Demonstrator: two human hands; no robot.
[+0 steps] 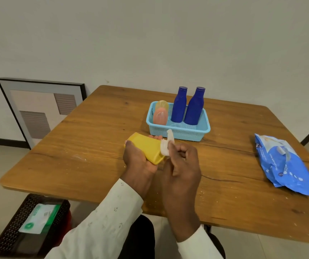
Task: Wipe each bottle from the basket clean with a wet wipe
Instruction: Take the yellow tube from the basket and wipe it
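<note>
Bottle, yellow and lying tilted above the worktop, is clenched in the left hand; a wipe is pinched by the right hand and pressed against its lower end. Just beyond, the basket holds two blue bottles upright and a pink one with a pale yellow one behind it. The wipe pack lies well apart on the right. A slip is judged possible: a wet surface under the left grip could let the bottle drop onto the worktop, and a loosely pinched wipe could bunch up and leave parts uncleaned.
</note>
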